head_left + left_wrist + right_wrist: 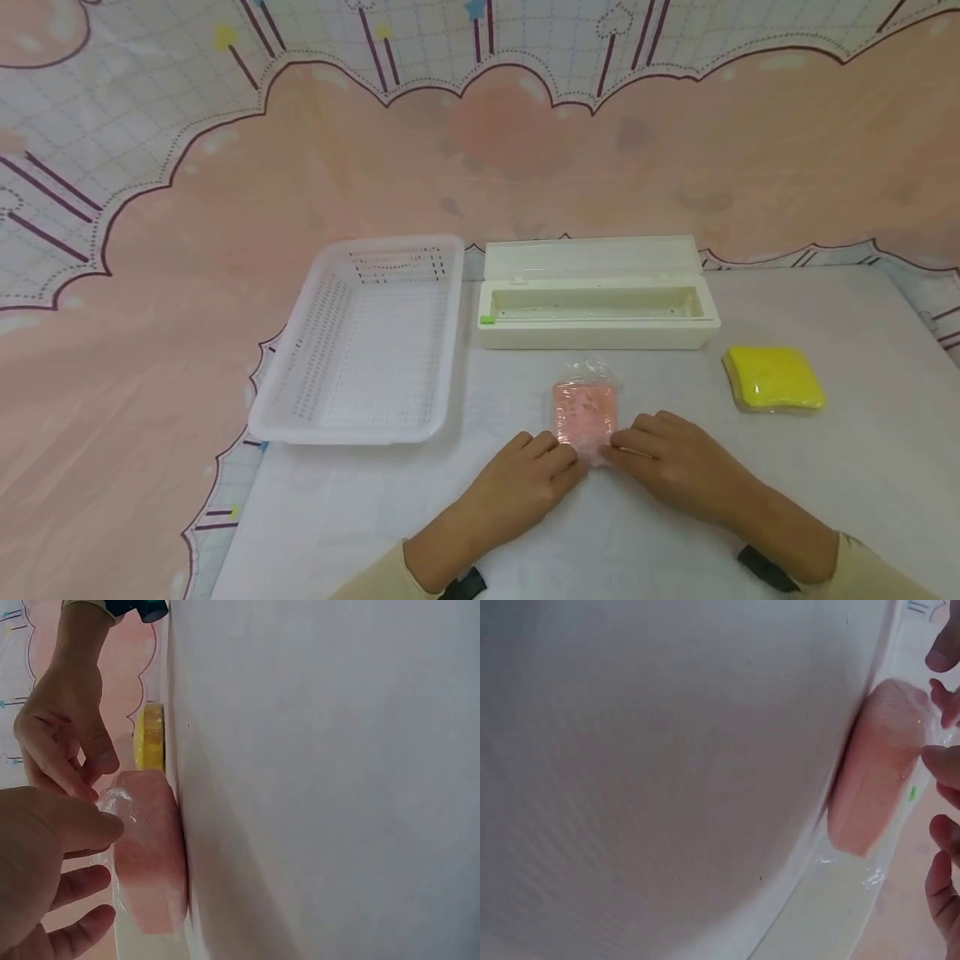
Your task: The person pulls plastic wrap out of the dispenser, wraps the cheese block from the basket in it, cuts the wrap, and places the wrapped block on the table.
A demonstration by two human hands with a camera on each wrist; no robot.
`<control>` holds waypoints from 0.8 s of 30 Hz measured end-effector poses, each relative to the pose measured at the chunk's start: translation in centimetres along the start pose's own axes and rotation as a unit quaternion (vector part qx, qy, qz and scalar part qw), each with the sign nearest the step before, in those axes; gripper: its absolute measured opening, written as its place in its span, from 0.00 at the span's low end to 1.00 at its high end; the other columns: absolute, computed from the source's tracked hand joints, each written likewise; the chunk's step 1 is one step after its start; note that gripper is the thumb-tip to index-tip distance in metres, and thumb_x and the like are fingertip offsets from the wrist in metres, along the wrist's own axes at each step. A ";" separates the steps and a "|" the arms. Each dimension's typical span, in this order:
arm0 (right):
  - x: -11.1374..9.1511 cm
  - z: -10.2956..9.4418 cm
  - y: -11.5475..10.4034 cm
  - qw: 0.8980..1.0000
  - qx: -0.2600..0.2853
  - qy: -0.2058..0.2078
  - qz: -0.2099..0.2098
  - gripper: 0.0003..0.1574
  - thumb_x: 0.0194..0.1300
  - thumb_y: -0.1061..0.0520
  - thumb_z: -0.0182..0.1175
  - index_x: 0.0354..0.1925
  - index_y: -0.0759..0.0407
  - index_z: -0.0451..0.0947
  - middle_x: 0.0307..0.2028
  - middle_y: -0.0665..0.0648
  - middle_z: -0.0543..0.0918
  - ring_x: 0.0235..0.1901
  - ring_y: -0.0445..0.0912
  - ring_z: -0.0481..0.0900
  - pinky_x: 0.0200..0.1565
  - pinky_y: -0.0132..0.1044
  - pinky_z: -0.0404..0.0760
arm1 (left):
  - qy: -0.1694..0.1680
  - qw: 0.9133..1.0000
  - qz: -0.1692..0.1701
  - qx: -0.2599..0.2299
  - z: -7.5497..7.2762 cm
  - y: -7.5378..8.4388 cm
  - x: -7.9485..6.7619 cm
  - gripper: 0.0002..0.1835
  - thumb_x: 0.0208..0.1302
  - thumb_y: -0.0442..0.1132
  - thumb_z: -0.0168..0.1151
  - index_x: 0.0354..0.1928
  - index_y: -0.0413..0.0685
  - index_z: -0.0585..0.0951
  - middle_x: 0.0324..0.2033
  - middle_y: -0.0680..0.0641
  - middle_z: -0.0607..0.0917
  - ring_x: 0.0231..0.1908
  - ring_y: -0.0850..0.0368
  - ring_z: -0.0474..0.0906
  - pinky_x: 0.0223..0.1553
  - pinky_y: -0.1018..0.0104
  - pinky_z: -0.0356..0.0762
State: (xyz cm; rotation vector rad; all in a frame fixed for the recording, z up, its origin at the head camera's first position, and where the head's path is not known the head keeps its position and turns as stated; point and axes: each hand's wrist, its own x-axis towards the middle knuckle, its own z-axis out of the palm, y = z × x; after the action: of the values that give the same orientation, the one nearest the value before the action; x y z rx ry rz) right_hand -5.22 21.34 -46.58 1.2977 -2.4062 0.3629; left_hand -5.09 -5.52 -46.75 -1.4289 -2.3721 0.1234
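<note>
A soft-looking pink block (584,410), perhaps modelling clay, lies on the white table in a clear plastic wrapper (592,369). At the block's near left corner my left hand (517,483) pinches the wrapper with bent fingers. My right hand (686,471) faces it from the near right corner, thumb and fingertips also on the wrapper. Seen from the left wrist, thin crinkled film (116,801) stands up from the pink block (154,859) between the two hands. In the right wrist view, the right thumb (939,763) touches the block's wrapped top (889,750).
Off to the right lies a yellow wrapped block (776,379). Behind the pink block stands a long white box (600,337) with its lid (588,260) raised. A white perforated basket (352,435) sits at the left. Patterned cloth (375,183) hangs beyond the table (360,500).
</note>
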 end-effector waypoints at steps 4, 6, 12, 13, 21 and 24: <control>0.2 0.0 0.3 1.000 -0.004 -0.014 0.015 0.15 0.76 0.50 0.58 0.50 0.51 0.88 0.45 0.46 0.87 0.41 0.42 0.80 0.40 0.34 0.83 | -0.004 0.999 -0.032 -0.005 0.1 -0.3 0.4 0.14 0.75 0.42 0.58 0.57 0.56 0.84 0.45 0.59 0.76 0.43 0.61 0.73 0.35 0.71 0.67; 0.2 0.1 0.5 1.000 -0.006 -0.024 0.015 0.17 0.64 0.53 0.70 0.52 0.51 0.88 0.47 0.46 0.88 0.42 0.42 0.81 0.40 0.34 0.83 | -0.005 0.999 -0.039 0.004 0.1 -0.3 0.5 0.13 0.75 0.41 0.56 0.56 0.56 0.84 0.45 0.59 0.77 0.43 0.61 0.74 0.34 0.71 0.67; 0.2 0.4 0.6 0.998 -0.022 -0.054 0.016 0.33 0.49 0.54 0.79 0.57 0.48 0.86 0.55 0.47 0.87 0.53 0.46 0.82 0.43 0.40 0.85 | -0.031 0.999 -0.040 0.019 -0.1 -0.2 1.0 0.15 0.76 0.41 0.51 0.57 0.55 0.82 0.57 0.59 0.77 0.55 0.62 0.74 0.39 0.69 0.72; 0.1 0.4 0.6 0.998 -0.022 -0.061 0.021 0.34 0.50 0.53 0.79 0.58 0.48 0.85 0.57 0.46 0.86 0.55 0.47 0.82 0.44 0.42 0.86 | -0.038 0.998 -0.038 0.019 -0.1 -0.2 1.1 0.16 0.76 0.42 0.51 0.59 0.54 0.82 0.60 0.59 0.76 0.58 0.62 0.73 0.41 0.69 0.73; 0.1 0.3 0.7 0.992 0.024 -0.106 0.070 0.36 0.55 0.53 0.77 0.63 0.44 0.81 0.63 0.49 0.82 0.64 0.50 0.80 0.51 0.49 0.86 | -0.094 0.995 -0.039 0.001 -0.1 0.0 0.8 0.24 0.75 0.45 0.57 0.71 0.59 0.74 0.70 0.57 0.75 0.71 0.61 0.70 0.50 0.66 0.80; 0.0 0.3 0.7 0.989 0.029 -0.121 0.085 0.35 0.58 0.53 0.75 0.64 0.43 0.80 0.65 0.49 0.81 0.65 0.51 0.78 0.52 0.50 0.85 | -0.113 0.992 -0.047 -0.014 -0.1 0.0 0.8 0.24 0.75 0.44 0.57 0.71 0.57 0.74 0.72 0.56 0.73 0.72 0.61 0.68 0.55 0.64 0.80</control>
State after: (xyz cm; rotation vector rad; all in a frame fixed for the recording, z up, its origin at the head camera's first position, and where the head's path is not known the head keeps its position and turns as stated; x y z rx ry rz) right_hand -5.88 21.66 -46.88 1.2253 -2.7406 0.3419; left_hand -5.40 -4.88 -46.43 -1.3779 -2.6286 0.2391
